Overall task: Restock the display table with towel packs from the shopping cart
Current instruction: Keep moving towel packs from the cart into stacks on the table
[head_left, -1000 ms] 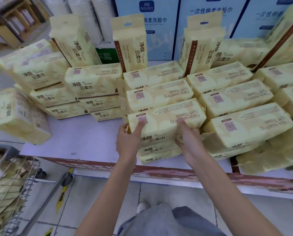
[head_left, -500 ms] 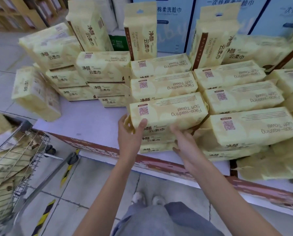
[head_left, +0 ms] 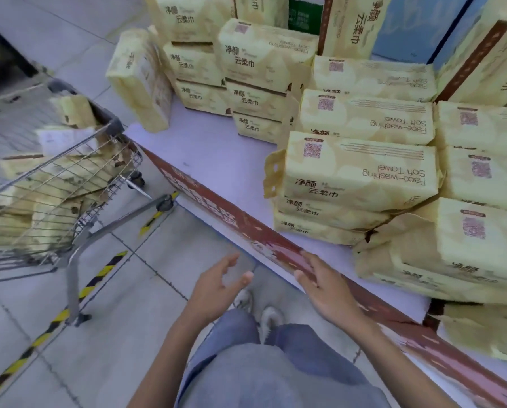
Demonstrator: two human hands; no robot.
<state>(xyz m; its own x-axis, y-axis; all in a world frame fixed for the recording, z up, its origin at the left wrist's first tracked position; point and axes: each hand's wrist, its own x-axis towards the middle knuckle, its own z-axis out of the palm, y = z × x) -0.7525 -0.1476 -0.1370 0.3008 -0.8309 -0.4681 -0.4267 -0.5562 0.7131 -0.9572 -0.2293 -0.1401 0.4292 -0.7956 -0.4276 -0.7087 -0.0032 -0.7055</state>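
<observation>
Now both grips are empty, and one corner pack looks shaky

Head view: the left grip (head_left: 217, 287) is released, its fingers loosely curled around nothing. The right grip (head_left: 323, 287) is released too, fingers nearly straight over the red edge strip (head_left: 246, 222) of the worktop (head_left: 217, 148); I cannot tell whether it touches. The towel packs (head_left: 55, 207) to be moved lie heaped in the shopping cart (head_left: 111, 128), well to the left of the left grip.

The leaning pack (head_left: 140, 81), far ahead of the left grip at the worktop's corner, stands tilted. A nudge from the cart or a passing arm would likely tip it to the floor. The front stack (head_left: 358, 172), ahead of the right grip, is three packs high, and another set off-centre on it could slide off.

The packs are soft, pillowy bricks in glossy pale-yellow film with brown print and a punched tab at one end. They probably yield when squeezed. The cart is thin wire mesh on grey tube, which could snag those tabs.
</observation>
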